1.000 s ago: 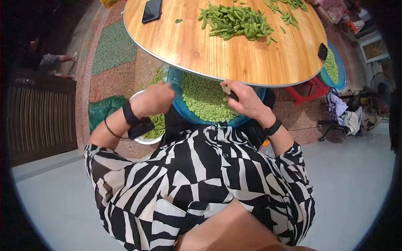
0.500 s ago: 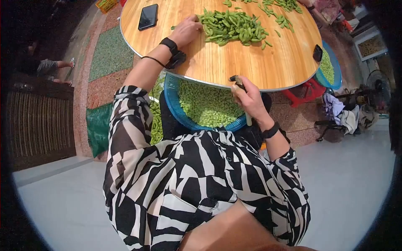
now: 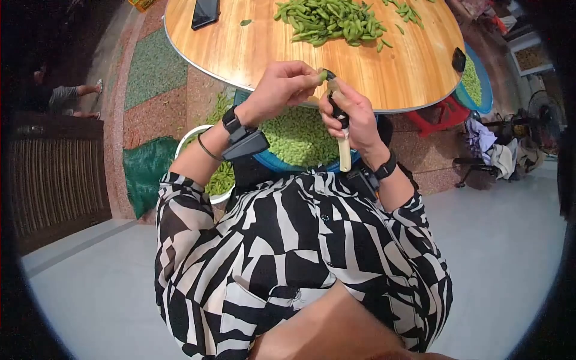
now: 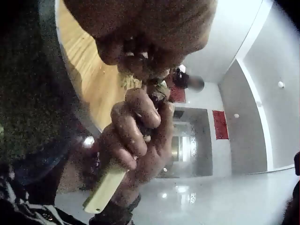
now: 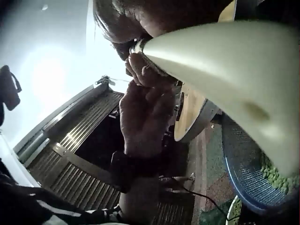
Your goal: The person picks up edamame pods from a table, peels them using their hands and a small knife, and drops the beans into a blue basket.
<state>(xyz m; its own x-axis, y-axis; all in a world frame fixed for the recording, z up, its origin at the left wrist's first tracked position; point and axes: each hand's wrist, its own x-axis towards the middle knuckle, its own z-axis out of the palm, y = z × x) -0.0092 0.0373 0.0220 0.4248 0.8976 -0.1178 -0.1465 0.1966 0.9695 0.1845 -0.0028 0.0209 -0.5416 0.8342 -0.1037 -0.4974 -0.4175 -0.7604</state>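
My left hand [image 3: 281, 87] pinches a green bean pod [image 3: 323, 76] between thumb and fingertips, over the table's near edge. Close beside it, my right hand [image 3: 355, 117] grips a tool with a cream handle [image 3: 345, 155] and a black-wrapped upper part. Its working end lies right at the pod, mostly covered by fingers. The left wrist view shows the curled fingers of the right hand [image 4: 136, 126] around the tool. Below both hands, shelled green beans [image 3: 297, 138] fill a blue basket [image 3: 264, 161]. A heap of pods [image 3: 330, 21] lies on the wooden table [image 3: 258, 51].
Left of the basket stands a white bowl [image 3: 181, 147] of pods, near a green sack [image 3: 147, 174]. A phone [image 3: 206, 13] and a small black object [image 3: 458, 60] lie on the table. At right are a red stool [image 3: 441, 117] and another blue basket [image 3: 489, 99] of beans.
Over the basket at first, my left hand went to the heap of pods and has come back with a pod to my right hand. The right hand keeps its grip on the tool.
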